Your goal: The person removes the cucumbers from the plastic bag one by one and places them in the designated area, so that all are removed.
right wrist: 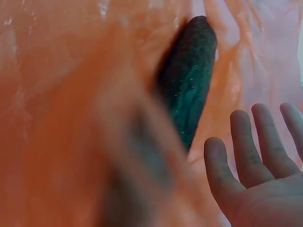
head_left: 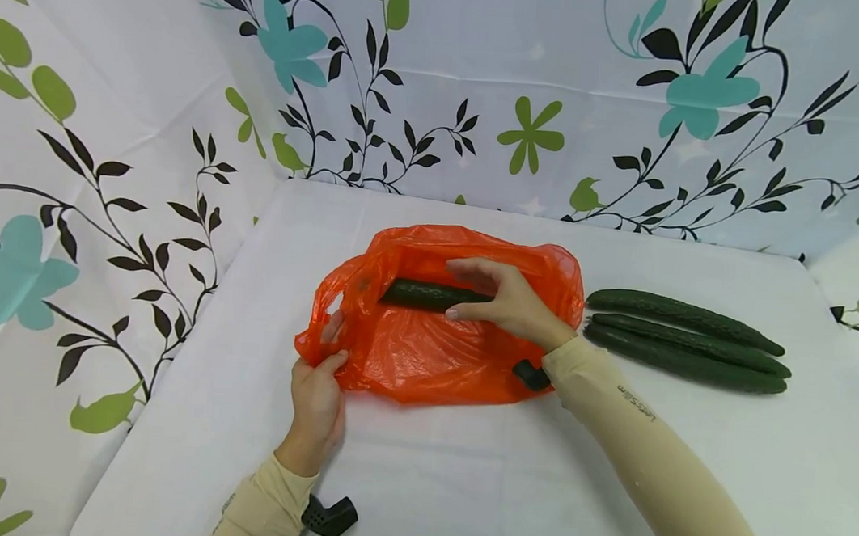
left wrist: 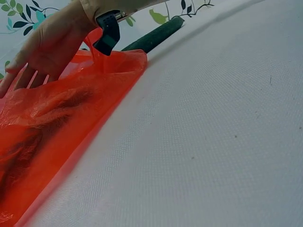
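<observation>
An orange-red plastic bag (head_left: 425, 357) lies on the table with its mouth spread. Inside it rests a dark green cucumber (head_left: 422, 294), whose right end is hidden by my right hand (head_left: 504, 300) in the head view. That hand reaches into the mouth over the cucumber. In the right wrist view its fingers (right wrist: 262, 142) are extended, and the cucumber (right wrist: 191, 80) lies apart from them. At the bag's left edge, my left hand (head_left: 318, 408) holds the plastic between thumb and fingers. Some of its fingers are behind the film.
Several things lie on the white table (head_left: 426, 470): right of the bag are an upper cucumber (head_left: 682, 316), a middle cucumber (head_left: 691, 342) and a lower cucumber (head_left: 687, 364), side by side. A patterned cloth (head_left: 468, 84) hangs behind the table. Black wrist devices are on both sleeves.
</observation>
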Available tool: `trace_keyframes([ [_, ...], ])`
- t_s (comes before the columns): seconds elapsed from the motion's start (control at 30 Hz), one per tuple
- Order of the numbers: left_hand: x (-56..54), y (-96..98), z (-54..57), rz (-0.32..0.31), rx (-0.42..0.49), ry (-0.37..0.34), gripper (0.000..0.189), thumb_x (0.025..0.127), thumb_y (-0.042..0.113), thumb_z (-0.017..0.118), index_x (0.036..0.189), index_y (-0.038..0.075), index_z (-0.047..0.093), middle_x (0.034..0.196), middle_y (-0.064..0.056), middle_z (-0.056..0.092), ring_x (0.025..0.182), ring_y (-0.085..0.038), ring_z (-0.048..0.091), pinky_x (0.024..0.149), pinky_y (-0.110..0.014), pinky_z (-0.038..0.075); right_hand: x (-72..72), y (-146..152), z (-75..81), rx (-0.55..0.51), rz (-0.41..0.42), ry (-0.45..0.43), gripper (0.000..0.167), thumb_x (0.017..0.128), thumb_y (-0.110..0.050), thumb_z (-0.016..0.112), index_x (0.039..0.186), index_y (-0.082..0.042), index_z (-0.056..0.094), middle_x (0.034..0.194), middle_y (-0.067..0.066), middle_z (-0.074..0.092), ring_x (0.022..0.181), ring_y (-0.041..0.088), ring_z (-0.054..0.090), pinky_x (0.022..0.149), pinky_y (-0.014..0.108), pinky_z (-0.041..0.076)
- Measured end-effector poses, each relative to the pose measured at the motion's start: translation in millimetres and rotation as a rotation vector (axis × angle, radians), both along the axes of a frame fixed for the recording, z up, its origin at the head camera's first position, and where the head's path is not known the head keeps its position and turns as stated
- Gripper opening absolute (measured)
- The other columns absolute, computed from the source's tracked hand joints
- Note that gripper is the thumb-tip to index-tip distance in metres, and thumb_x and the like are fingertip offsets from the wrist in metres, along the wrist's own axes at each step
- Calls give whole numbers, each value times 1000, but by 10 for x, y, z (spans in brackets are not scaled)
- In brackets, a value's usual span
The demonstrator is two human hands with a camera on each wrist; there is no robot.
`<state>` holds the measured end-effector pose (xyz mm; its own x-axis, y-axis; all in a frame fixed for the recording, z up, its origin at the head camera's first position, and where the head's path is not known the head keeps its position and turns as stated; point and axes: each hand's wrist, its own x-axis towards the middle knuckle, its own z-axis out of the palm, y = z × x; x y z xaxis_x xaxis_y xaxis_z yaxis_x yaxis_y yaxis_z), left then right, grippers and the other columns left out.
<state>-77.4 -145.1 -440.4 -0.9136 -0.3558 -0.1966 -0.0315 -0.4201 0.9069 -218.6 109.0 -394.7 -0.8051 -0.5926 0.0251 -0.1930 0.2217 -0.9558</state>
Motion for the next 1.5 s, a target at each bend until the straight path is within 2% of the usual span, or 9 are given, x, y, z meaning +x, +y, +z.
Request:
trace_keyframes([
  [0.2,0,-7,-1,-1,7,-3,51,103,-4,37,153,4,37,152,1,47,140,-17,38,117,-33,32,-44,-36,-83,82,-35,17,71,81,-28,87,143,-12,57,141,-1,57,130,17,50,110,40,43],
  [0.47,3,-1,-11,-6,3,-4,52,102,-4,37,154,4,38,152,1,47,140,-17,37,118,-34,31,-47,-76,-190,352,-115,81,73,81,-36,86,144,-14,55,139,-1,57,124,19,52,106,42,46],
  [0.67,4,-3,-8,-10,9,-11,52,103,-4,37,154,3,36,153,1,47,141,-16,37,117,-32,31,-32,-100,-239,481,-149,145,69,84,-34,84,143,-11,56,136,4,60,117,23,56,104,42,48],
  [0.87,5,2,-8,-10,7,-8,50,102,-4,37,153,2,36,153,0,46,141,-17,37,118,-32,30,-21,-122,-280,554,-163,253,63,85,-30,83,141,-12,60,133,6,62,122,26,55,108,45,44],
  [1.1,13,13,-13,-10,-14,16,49,102,-5,36,151,0,36,154,-2,46,141,-18,36,120,-35,26,7,-144,-333,609,-180,387,48,88,-20,80,133,-12,66,122,8,64,114,28,58,104,46,45],
  [1.3,11,11,-20,-3,-6,36,52,101,-8,36,153,-2,36,154,-4,46,143,-18,38,119,-31,28,40,-150,-341,581,-166,405,44,89,-17,78,131,-11,67,116,8,61,108,28,57,104,45,45],
  [1.5,17,-1,-16,0,-5,30,53,101,-8,35,152,2,41,152,-1,49,140,-16,42,116,-29,32,64,-138,-327,593,-156,420,44,90,-17,77,133,-11,66,117,8,60,109,27,56,105,45,45],
])
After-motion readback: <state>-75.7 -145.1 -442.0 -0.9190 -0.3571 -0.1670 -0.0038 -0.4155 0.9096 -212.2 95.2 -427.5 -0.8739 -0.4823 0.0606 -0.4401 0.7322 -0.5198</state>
